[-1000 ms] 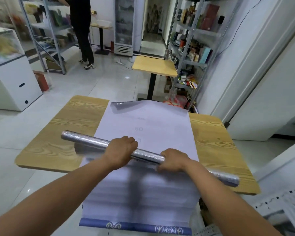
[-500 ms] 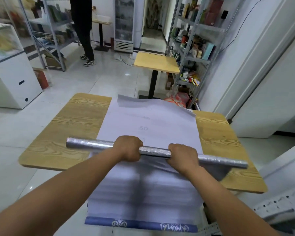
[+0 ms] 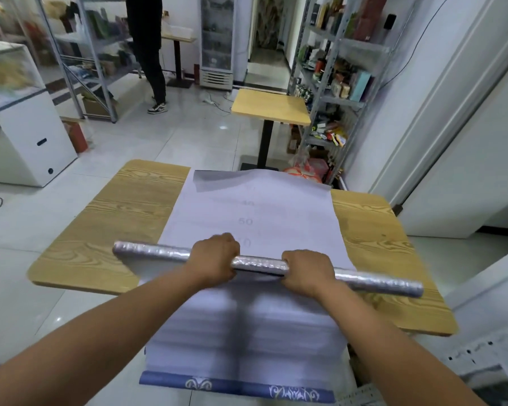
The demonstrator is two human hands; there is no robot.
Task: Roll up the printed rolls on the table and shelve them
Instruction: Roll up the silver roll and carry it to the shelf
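Two hands are closed around one silver roll (image 3: 261,263), which is laid across the wooden table (image 3: 106,230). The left hand (image 3: 214,260) is clenched over the roll a little left of its middle, and the right hand (image 3: 307,272) is clenched over it a little right of the middle, with a short bare part of the roll seen between them. The long axis of the roll runs from left to right, slightly lower at the right end, so it stands nearly square to the length of the white printed sheet (image 3: 255,212).

The sheet is spread away from the person over the table top, with faint numbers printed on it, and its near part hangs down over the table edge to a blue patterned border (image 3: 235,386). The roll is wider than the sheet and sticks out past both of its side edges. Whether the sheet is already wound onto the roll cannot be told, because the hands cover the joint.

The unrolled part lies both beyond and before the grip, so the next turn is judged to depend on keeping the axis square to the sheet. Both hands are equally near; the right end is judged likely to drift.
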